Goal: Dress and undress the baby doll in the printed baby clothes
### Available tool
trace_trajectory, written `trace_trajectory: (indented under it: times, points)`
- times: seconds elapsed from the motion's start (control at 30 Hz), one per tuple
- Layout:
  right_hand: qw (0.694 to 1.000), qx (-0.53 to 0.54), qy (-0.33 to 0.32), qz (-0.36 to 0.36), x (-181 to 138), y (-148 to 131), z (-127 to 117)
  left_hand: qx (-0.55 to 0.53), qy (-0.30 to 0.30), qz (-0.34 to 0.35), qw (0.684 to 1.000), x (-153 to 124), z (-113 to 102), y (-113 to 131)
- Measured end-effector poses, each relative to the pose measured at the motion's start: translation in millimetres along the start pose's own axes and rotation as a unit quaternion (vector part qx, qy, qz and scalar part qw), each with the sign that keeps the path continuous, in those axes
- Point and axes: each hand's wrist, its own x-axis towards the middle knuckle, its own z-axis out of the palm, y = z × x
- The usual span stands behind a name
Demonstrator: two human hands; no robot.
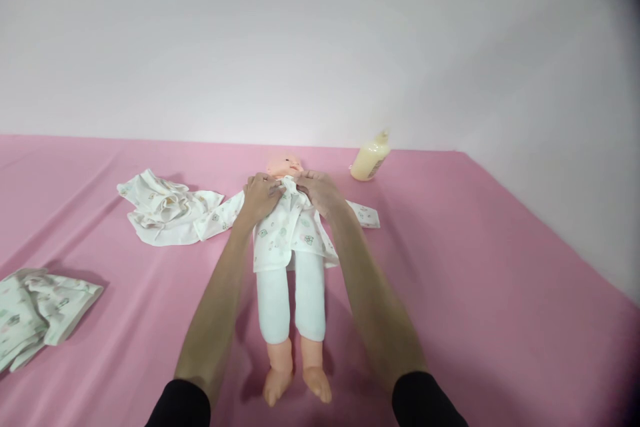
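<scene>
A baby doll [283,165] lies on its back, head away from me and bare feet toward me. It wears a white printed shirt [280,233] with long sleeves and plain white trousers [273,307]. At the shirt's neckline, my left hand [263,196] grips the front edge on the left side. My right hand [320,191] pinches the cloth just across from it, close under the doll's chin. The two hands are a short way apart, with the collar between them. Below them the shirt's front edges overlap loosely, and the right lower corner flares out.
The bed or table has a pink cover [475,293] and meets a white wall [300,47]. A pump bottle [371,159] of pale yellow liquid stands tilted-looking at the back right. Crumpled printed cloth [165,207] lies left of the doll, and folded printed cloth [45,313] at the near left.
</scene>
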Motion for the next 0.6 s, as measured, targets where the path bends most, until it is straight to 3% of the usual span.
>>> trace_trajectory:
  times: [0.23,0.6]
  points:
    - [1.000,0.003,-0.012,-0.006,-3.1,-3.5,1.5,-0.031,0.091,0.035,0.995,1.6,16.0,2.7]
    - [1.000,0.001,-0.015,-0.014,-0.8,0.1,-2.3,-0.065,0.071,0.068,0.993,8.6,18.2,3.3]
